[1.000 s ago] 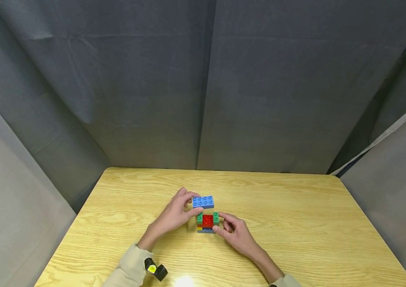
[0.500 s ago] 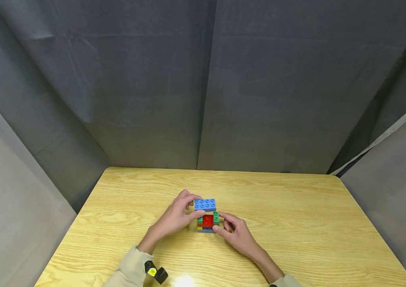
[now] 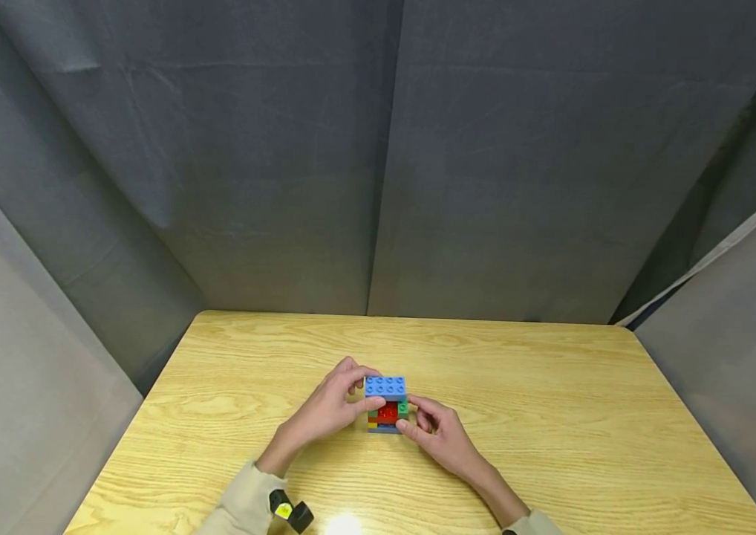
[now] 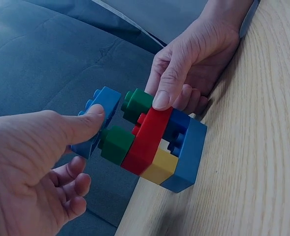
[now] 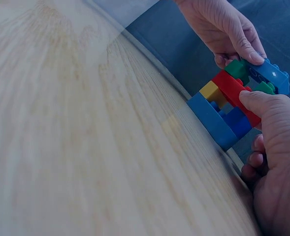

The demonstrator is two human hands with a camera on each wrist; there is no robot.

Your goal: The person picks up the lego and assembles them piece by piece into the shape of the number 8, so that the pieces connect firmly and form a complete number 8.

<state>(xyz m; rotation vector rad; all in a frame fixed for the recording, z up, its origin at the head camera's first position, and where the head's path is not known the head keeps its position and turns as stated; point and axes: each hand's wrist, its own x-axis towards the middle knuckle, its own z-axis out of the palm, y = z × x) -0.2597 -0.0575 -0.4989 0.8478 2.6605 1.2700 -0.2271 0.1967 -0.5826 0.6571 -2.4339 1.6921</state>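
Between thumb and fingers my left hand (image 3: 331,397) pinches a light blue eight-stud toy brick (image 3: 385,387). That brick is tilted just over two green bricks (image 4: 117,145), close to the left one's studs; a gap shows above the right one. Below the greens lies a red brick (image 4: 147,140), then a yellow brick (image 5: 209,91) and a dark blue brick (image 5: 237,123) on a long blue base brick (image 5: 211,120), which stands on the table. From the right side my right hand (image 3: 441,435) grips the stack, its thumb on the red brick.
The wooden table (image 3: 552,401) stretches around the stack on all sides. Grey curtains (image 3: 284,186) hang behind its far edge and at both sides. A black device with a yellow mark (image 3: 289,511) is strapped at the left sleeve.
My left hand has brought the light blue brick down and to the right, from behind the stack to over the green bricks. My right hand has stayed at the stack.
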